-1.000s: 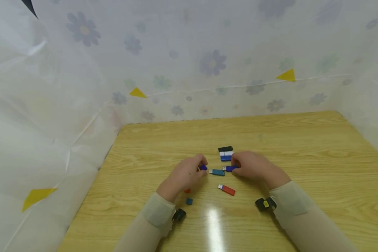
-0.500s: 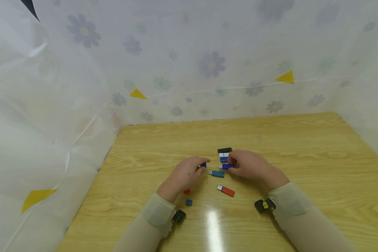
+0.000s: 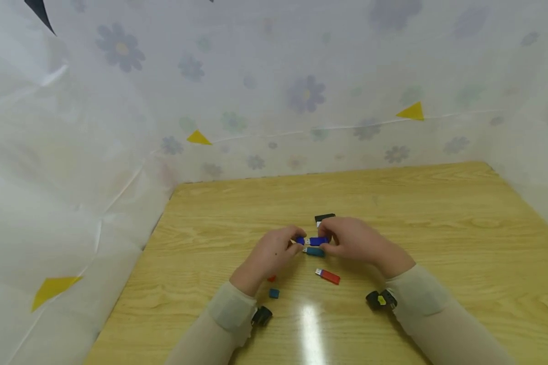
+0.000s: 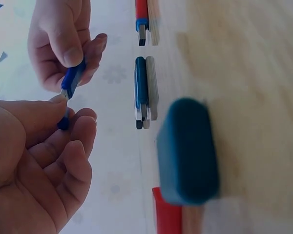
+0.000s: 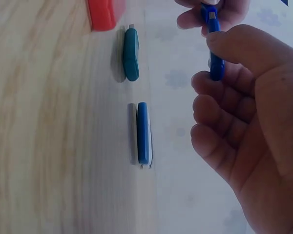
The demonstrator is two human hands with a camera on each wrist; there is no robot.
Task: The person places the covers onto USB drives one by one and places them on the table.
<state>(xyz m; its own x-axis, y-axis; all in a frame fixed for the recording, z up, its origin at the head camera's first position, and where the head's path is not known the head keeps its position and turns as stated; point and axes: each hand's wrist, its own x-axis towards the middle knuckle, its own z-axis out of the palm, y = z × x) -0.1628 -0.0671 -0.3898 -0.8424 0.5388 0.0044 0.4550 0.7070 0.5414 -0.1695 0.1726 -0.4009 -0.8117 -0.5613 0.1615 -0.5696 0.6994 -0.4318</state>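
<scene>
Between its thumb and fingers my right hand [image 3: 358, 241] pinches a dark blue USB stick [image 3: 318, 241], its metal plug pointing left. My left hand [image 3: 271, 253] pinches the small blue cap [image 3: 300, 241], mostly covered by the fingers in the left wrist view. The plug's tip is right at the cap's mouth, with some metal showing between cap and body. Both are held up above the table. Just in front of them lies a teal USB stick [image 3: 316, 252] with a bare plug. Nearer me is a red USB stick [image 3: 329, 276], also uncapped.
A teal cap [image 3: 274, 293] and a red cap [image 3: 272, 278] lie by my left wrist. Behind my right hand are a black USB stick [image 3: 325, 217], a partly hidden white one [image 3: 318, 223] and a capped blue one [image 5: 143, 134]. Plastic-covered walls [image 3: 255, 101] border the wooden table [image 3: 438, 213].
My right hand has moved left with the blue USB stick, bringing its plug up to the cap in my left hand. The left hand has barely shifted.
</scene>
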